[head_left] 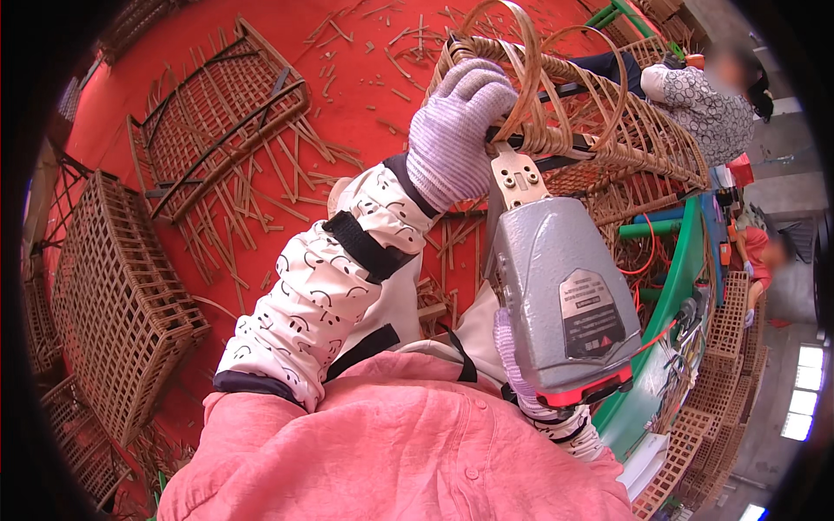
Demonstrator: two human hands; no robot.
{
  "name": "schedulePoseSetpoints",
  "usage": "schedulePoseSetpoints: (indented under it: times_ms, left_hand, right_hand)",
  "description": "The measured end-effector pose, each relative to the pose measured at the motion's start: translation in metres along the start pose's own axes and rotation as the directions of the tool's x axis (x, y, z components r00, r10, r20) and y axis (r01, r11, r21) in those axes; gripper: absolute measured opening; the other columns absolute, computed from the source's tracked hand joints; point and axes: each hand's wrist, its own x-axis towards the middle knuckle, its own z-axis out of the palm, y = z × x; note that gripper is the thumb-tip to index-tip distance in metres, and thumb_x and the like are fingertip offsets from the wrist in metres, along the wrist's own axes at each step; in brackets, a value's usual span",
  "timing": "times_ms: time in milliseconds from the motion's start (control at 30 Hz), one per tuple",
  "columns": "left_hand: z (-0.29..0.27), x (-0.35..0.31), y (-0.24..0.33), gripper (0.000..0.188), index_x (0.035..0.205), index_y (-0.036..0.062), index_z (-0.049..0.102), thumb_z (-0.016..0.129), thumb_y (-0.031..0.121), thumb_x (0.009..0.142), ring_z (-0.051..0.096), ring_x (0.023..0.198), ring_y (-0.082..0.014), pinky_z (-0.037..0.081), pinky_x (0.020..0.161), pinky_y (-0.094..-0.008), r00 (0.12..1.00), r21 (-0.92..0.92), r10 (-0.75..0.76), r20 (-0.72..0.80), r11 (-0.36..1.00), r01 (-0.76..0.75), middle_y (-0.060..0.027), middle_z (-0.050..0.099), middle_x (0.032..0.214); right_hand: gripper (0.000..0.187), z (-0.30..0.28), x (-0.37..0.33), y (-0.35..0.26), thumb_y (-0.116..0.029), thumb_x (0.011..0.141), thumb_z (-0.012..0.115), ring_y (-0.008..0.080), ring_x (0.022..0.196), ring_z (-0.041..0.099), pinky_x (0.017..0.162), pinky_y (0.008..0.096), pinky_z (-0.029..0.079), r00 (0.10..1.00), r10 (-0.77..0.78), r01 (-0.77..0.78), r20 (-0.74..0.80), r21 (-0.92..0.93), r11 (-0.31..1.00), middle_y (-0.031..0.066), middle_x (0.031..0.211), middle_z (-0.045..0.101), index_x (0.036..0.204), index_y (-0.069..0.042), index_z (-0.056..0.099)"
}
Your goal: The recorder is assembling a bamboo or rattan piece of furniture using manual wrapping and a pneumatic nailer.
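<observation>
My left hand (460,130), in a lilac knitted glove, is closed round the dark-wrapped edge of a woven rattan frame (634,139). Loops of bent cane (521,69) rise beside its fingers. In my right hand (512,356), gloved alike, is a grey nail gun (565,278), whose body hides most of that hand. The tool's metal nose (517,174) points away from me and meets or nearly meets the frame's edge, just right of my left hand. A red and black part forms its near end.
A woven panel (217,122) lies on the red floor (365,52) among scattered cane strips. A woven basket-like piece (122,304) stands at left. Two people (704,113) are at right, near a green bench edge (651,339) with a red hose (651,252) and tools.
</observation>
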Motion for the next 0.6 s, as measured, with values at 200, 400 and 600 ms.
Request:
schedulePoseSetpoints:
  times_ms: [200, 400, 600]
  left_hand:
    - [-0.0008, 0.0005, 0.0022, 0.042, 0.090, 0.0075, 0.059, 0.069, 0.002, 0.050, 0.053, 0.101, -0.0328, 0.047, 0.084, -0.0391, 1.000, 0.026, -0.012, 0.011, 1.000, 0.012, -0.0103, 0.057, 0.096]
    - [-0.0017, 0.0008, 0.0036, 0.041, 0.091, 0.0077, 0.059, 0.071, 0.004, 0.051, 0.053, 0.101, -0.0330, 0.046, 0.085, -0.0394, 1.000, 0.024, -0.005, 0.018, 1.000, 0.005, -0.0107, 0.057, 0.097]
    - [-0.0007, 0.0001, 0.0034, 0.043, 0.091, 0.0072, 0.059, 0.073, 0.006, 0.051, 0.053, 0.101, -0.0330, 0.046, 0.085, -0.0397, 1.000, 0.015, -0.016, 0.021, 1.000, 0.016, -0.0109, 0.057, 0.098]
  right_hand:
    - [0.030, 0.0001, -0.0034, -0.0026, -0.018, 0.085, 0.058, 0.0195, 0.098, 0.048, 0.084, 0.0331, 0.039, 0.999, 0.031, -0.031, -0.005, 0.013, 0.999, 0.0063, 0.105, 0.050, 0.111, -0.005, 0.050]
    - [0.026, 0.0001, -0.0063, -0.0043, -0.016, 0.085, 0.060, 0.0182, 0.092, 0.049, 0.081, 0.0322, 0.040, 0.999, 0.049, -0.049, -0.016, 0.026, 0.998, 0.0051, 0.099, 0.051, 0.107, -0.005, 0.052]
    - [0.022, 0.0032, -0.0051, -0.0026, -0.014, 0.084, 0.061, 0.0169, 0.086, 0.051, 0.077, 0.0314, 0.041, 0.998, 0.056, -0.055, -0.025, 0.032, 0.998, 0.0040, 0.093, 0.053, 0.102, -0.005, 0.054]
